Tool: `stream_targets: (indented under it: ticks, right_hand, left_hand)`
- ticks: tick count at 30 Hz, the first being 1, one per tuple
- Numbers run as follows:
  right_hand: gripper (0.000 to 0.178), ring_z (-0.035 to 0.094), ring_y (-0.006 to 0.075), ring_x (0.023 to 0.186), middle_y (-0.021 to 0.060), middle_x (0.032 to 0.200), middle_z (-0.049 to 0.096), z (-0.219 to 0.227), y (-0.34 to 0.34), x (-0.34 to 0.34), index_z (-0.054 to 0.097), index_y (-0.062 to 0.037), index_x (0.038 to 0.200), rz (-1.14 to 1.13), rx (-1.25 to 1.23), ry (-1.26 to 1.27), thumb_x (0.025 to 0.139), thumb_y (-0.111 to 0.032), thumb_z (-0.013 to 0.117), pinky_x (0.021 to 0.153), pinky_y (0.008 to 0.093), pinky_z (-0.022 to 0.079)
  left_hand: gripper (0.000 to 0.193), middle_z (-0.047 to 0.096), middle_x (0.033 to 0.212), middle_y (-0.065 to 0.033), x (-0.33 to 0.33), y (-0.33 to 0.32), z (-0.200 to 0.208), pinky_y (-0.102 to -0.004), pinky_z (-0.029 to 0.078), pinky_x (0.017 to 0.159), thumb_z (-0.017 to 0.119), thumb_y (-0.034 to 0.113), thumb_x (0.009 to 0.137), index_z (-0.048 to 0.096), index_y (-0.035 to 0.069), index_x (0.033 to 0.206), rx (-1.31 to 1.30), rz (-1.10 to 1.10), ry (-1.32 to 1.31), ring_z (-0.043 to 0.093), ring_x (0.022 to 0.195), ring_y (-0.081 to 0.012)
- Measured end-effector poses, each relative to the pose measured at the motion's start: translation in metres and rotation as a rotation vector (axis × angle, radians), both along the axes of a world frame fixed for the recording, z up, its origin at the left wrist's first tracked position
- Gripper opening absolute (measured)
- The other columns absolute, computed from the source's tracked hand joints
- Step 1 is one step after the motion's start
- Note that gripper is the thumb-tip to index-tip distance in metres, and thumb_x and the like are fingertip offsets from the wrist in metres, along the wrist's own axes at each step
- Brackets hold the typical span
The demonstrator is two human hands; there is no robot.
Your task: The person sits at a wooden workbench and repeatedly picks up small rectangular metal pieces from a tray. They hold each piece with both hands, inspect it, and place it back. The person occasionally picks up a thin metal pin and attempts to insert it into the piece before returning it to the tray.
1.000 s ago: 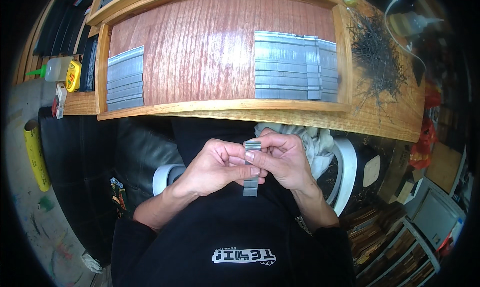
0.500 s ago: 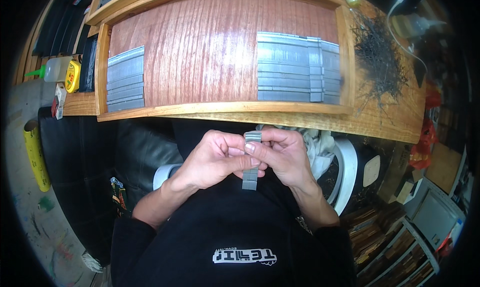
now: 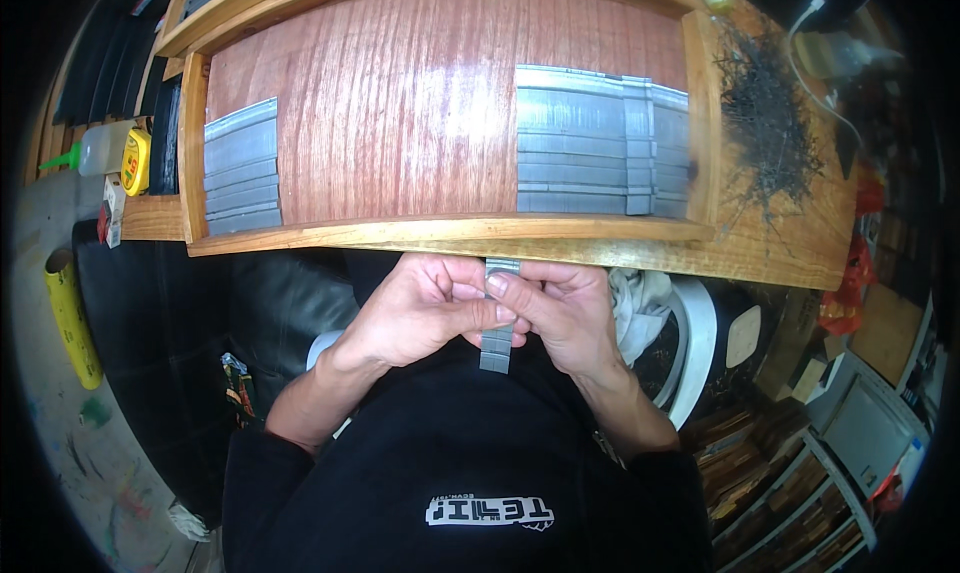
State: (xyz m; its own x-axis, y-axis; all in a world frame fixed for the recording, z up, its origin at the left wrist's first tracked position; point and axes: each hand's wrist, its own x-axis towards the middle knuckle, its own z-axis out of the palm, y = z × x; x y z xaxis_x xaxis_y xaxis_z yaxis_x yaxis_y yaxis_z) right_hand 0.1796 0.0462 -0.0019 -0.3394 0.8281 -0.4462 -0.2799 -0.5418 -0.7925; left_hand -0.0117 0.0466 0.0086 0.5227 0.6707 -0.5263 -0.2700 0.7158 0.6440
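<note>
Between my two hands, just in front of the table edge, is a narrow grey segmented strip with a metallic look. My left hand pinches it from the left, its thumb lying across the middle. From the right, my right hand grips it a little higher, thumb pressed on its face. The strip's lower end hangs free below the fingers. Its top end shows above the right thumb, by the table edge, and the fingers hide part of the middle.
A wooden tray lies ahead, with grey strips in rows at its left and right. Right of it is a tangle of thin dark wires. A yellow container and a green-tipped bottle stand at the left.
Both hands and the strip have shifted slightly up toward the table edge. The strip stays pinched between them. The tray appears slightly lower in view.
</note>
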Motion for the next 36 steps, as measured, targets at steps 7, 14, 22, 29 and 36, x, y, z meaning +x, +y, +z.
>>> stream_targets:
  ticks: [7, 14, 22, 29, 36]
  right_hand:
    - [0.011, 0.059, 0.0061, 0.056, 0.0053, 0.072, 0.067, 0.0063, 0.0012, -0.0036, 0.074, 0.0051, 0.092, -0.031, -0.108, 0.067, 0.099, -0.003, 0.07, 0.049, 0.0197, 0.046]
    - [0.015, 0.057, 0.005, 0.055, 0.0036, 0.069, 0.064, 0.0012, -0.0026, -0.0068, 0.071, 0.0029, 0.084, -0.077, -0.086, 0.075, 0.098, -0.002, 0.07, 0.046, 0.0195, 0.046]
    - [0.021, 0.056, 0.0043, 0.053, -0.0007, 0.064, 0.056, -0.002, -0.0038, -0.0078, 0.067, 0.0001, 0.076, -0.092, -0.079, 0.03, 0.097, -0.001, 0.073, 0.045, 0.0195, 0.045]
    - [0.022, 0.055, 0.0039, 0.053, -0.0009, 0.063, 0.056, -0.0006, -0.004, -0.0081, 0.067, 0.0001, 0.075, -0.1, -0.094, 0.043, 0.096, -0.001, 0.073, 0.045, 0.0197, 0.043]
    - [0.023, 0.053, 0.0031, 0.054, -0.002, 0.063, 0.055, 0.0009, -0.0039, -0.0087, 0.067, -0.0003, 0.074, -0.096, -0.087, -0.009, 0.097, -0.002, 0.073, 0.047, 0.0195, 0.042]
  left_hand:
    - [0.018, 0.078, 0.097, -0.0131, -0.0013, 0.002, 0.0052, -0.0259, 0.062, 0.073, 0.07, 0.003, 0.097, 0.072, -0.004, 0.114, -0.054, 0.002, -0.032, 0.078, 0.088, -0.0214]
    - [0.016, 0.078, 0.096, -0.0128, -0.002, 0.0007, 0.0004, -0.0241, 0.06, 0.071, 0.071, 0.003, 0.097, 0.072, -0.003, 0.112, -0.011, -0.007, -0.016, 0.077, 0.085, -0.0193]
    - [0.015, 0.078, 0.096, -0.0126, 0.0, -0.0006, 0.0011, -0.0232, 0.06, 0.07, 0.07, 0.003, 0.097, 0.072, -0.003, 0.111, 0.015, 0.01, 0.011, 0.077, 0.085, -0.018]
    - [0.016, 0.078, 0.097, -0.0137, -0.0011, -0.0001, 0.001, -0.0246, 0.061, 0.071, 0.07, 0.003, 0.097, 0.072, -0.004, 0.112, 0.011, 0.003, -0.021, 0.077, 0.086, -0.0194]
    - [0.02, 0.078, 0.099, -0.0158, -0.0014, -0.0011, -0.0019, -0.0283, 0.063, 0.074, 0.07, 0.003, 0.097, 0.071, -0.005, 0.116, 0.023, -0.015, 0.035, 0.078, 0.089, -0.0223]
